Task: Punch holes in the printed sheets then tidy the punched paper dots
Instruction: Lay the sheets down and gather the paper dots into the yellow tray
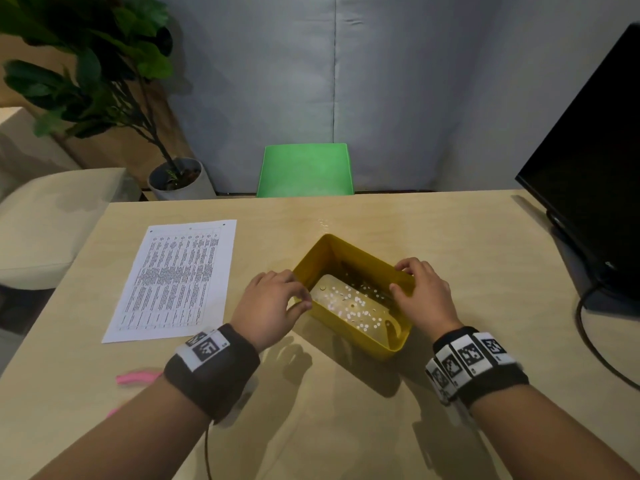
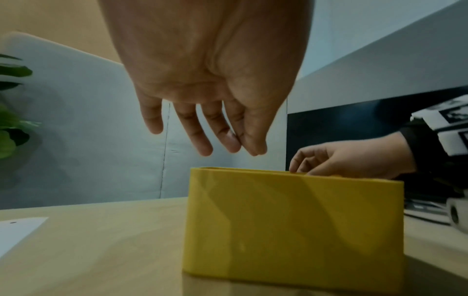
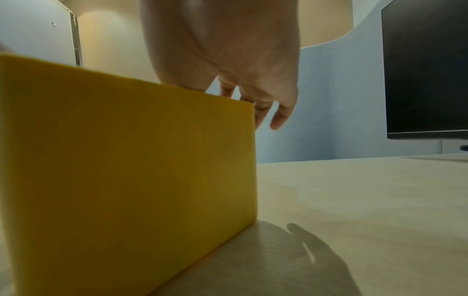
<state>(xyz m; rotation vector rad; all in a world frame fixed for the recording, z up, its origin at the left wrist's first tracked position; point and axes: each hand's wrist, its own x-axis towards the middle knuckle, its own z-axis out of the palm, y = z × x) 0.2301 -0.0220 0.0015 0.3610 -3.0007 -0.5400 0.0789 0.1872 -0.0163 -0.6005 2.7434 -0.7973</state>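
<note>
A yellow bin (image 1: 346,252) stands mid-table, turned at an angle, with several white paper dots (image 1: 353,306) scattered on its floor. My left hand (image 1: 273,303) hovers at the bin's left rim. In the left wrist view its fingers (image 2: 202,140) hang relaxed just above the bin (image 2: 291,220), thumb tip close to the forefinger, holding nothing I can see. My right hand (image 1: 419,289) grips the right rim, thumb inside and fingers curled over the far edge; its fingers (image 3: 278,118) pass behind the bin's corner (image 3: 126,160). The printed sheet (image 1: 173,278) lies flat to the left.
A pink object (image 1: 136,377) lies near the front left, partly hidden by my left wrist. A black monitor (image 1: 595,168) with its cable (image 1: 585,327) stands at the right edge. Behind the table are a green chair (image 1: 306,171) and a potted plant (image 1: 104,64).
</note>
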